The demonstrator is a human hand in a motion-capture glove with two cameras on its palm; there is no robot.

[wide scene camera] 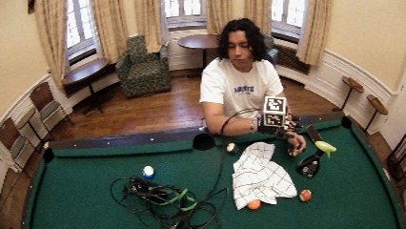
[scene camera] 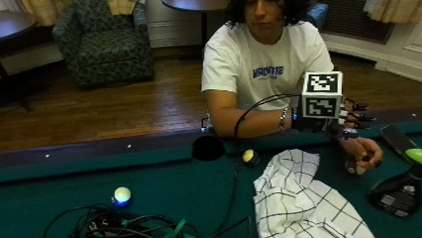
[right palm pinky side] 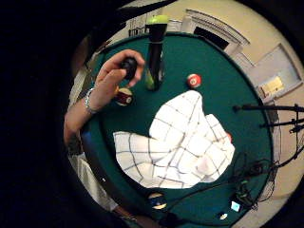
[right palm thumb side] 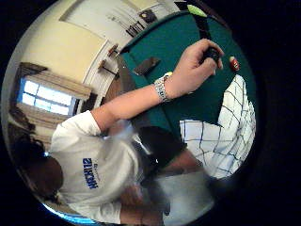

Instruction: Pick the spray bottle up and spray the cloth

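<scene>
Worktop (scene camera: 165, 183) is a green-felt pool table with a dark rail and a corner-less side pocket (scene camera: 208, 148) on your edge. Room behind you: wood floor, green armchair (scene camera: 105, 44), curtained windows (wide scene camera: 181, 9).

On the felt:
- white checked cloth (scene camera: 303, 198), crumpled, in front of you
- spray bottle (scene camera: 399, 191), dark body, lime-green head, upright just beside the cloth, not touching it
- yellow ball (scene camera: 249, 156) by the rail, blue-and-white ball (scene camera: 121, 196) next to a cable tangle (scene camera: 119, 223)
- red ball (right palm pinky side: 193, 80) near the cloth's far edge

Your gloved right hand (scene camera: 330, 124) hangs above the rail, palm down toward the cloth. Fingers (scene camera: 359, 119) stick out straight and hold nothing. It's well clear of the bottle.

Your bare hand (scene camera: 366, 151) is over the felt between cloth and bottle, fingers curled round a black ball (right palm pinky side: 129, 66). A maroon-striped ball (right palm pinky side: 124, 96) lies on the felt just under it.
</scene>
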